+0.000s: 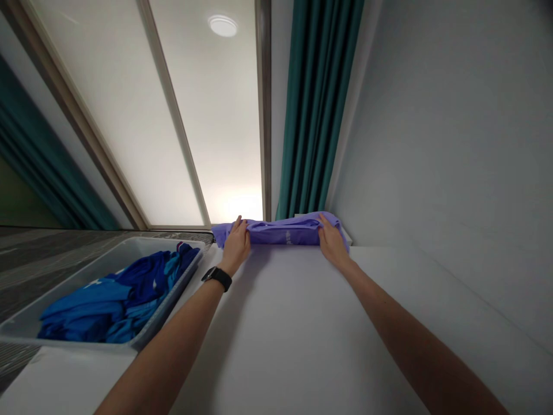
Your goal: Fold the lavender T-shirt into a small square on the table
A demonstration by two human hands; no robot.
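Note:
A purple garment (285,233), folded into a long narrow bundle with a small pale print on its front, is stretched between my hands at the far edge of the white table (289,334). My left hand (235,245), with a black watch (218,277) on the wrist, grips it near its left end. Near the right end my right hand (332,242) is closed on the same garment, thumb toward me. Some cloth hangs past both hands at the ends. Whether the bundle touches the tabletop is hard to tell.
To the left, a translucent plastic bin (162,323) holds several blue garments (108,300). Beyond the table stand frosted sliding doors (207,115) and a teal curtain (319,104). A pale wall (453,144) rises along the right side.

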